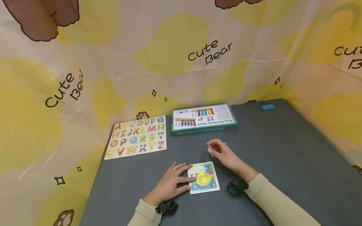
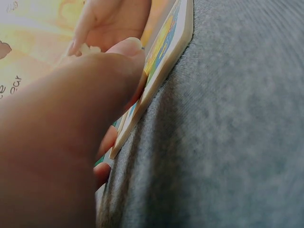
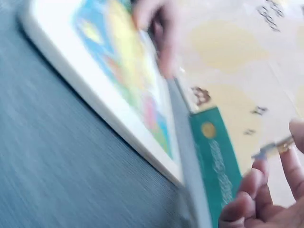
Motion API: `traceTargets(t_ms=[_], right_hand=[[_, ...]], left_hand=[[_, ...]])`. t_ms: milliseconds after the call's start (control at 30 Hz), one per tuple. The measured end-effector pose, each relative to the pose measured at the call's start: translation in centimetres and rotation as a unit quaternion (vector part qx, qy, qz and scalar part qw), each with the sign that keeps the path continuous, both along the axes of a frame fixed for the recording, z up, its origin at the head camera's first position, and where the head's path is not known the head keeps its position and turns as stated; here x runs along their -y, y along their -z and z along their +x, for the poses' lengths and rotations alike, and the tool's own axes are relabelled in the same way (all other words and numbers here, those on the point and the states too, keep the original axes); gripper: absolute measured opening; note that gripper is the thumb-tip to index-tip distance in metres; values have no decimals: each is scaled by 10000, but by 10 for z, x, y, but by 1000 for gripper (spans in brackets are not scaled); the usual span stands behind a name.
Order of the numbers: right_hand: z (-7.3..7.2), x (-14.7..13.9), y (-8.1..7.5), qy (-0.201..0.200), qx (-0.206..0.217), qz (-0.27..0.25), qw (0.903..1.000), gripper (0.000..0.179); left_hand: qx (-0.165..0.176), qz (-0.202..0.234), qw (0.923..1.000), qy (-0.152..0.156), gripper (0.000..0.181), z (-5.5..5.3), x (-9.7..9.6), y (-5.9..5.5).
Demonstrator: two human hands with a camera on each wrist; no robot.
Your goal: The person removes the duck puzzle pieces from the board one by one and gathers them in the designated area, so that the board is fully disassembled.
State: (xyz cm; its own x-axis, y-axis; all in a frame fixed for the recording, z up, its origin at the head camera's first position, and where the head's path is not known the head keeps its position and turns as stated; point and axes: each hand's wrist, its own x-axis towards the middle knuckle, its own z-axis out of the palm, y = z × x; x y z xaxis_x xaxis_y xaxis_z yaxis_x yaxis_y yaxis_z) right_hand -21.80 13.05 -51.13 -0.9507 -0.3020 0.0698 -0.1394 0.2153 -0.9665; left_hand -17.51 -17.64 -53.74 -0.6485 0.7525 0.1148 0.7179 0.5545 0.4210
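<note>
A small jigsaw puzzle (image 1: 204, 180) in a pale frame, with a yellow duck-like picture, lies on the table; its upper left part shows bare backing. My left hand (image 1: 172, 182) rests on its left side with fingers spread, the index finger reaching over the picture. In the left wrist view the thumb (image 2: 126, 59) lies along the board's edge. Beyond the puzzle's upper right corner, my right hand (image 1: 224, 155) pinches a small puzzle piece (image 3: 273, 149) between thumb and fingers, raised and edge-on. The piece's picture side is hidden.
A wooden alphabet board (image 1: 135, 136) lies at the back left. Beside it is a green and white Ring Challenge Game box (image 1: 203, 121). A blue block (image 1: 267, 107) sits at the far right corner. Another small colourful piece (image 1: 224, 143) shows just behind my right hand.
</note>
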Motion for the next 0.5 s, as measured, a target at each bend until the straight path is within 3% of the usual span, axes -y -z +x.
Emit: traceTargets(t_ms=[100,167,333,500], right_hand=[[-6,-13,-4,529,-163,142,9984,35],[-9,-23,-7,678,-256,361,9967,35],[-18,-53,-12,618,-628,1201,9888,34],[-25,-83,-11,443,-1235,2162,9675,29]], left_hand=[[28,71,10000,-16,41,2,1,1],[39,107,9999,-16,41,2,2,1],[-12,159,9999,-17,41,1,3,2],[-83,217,9997,10,41,0,0,4]])
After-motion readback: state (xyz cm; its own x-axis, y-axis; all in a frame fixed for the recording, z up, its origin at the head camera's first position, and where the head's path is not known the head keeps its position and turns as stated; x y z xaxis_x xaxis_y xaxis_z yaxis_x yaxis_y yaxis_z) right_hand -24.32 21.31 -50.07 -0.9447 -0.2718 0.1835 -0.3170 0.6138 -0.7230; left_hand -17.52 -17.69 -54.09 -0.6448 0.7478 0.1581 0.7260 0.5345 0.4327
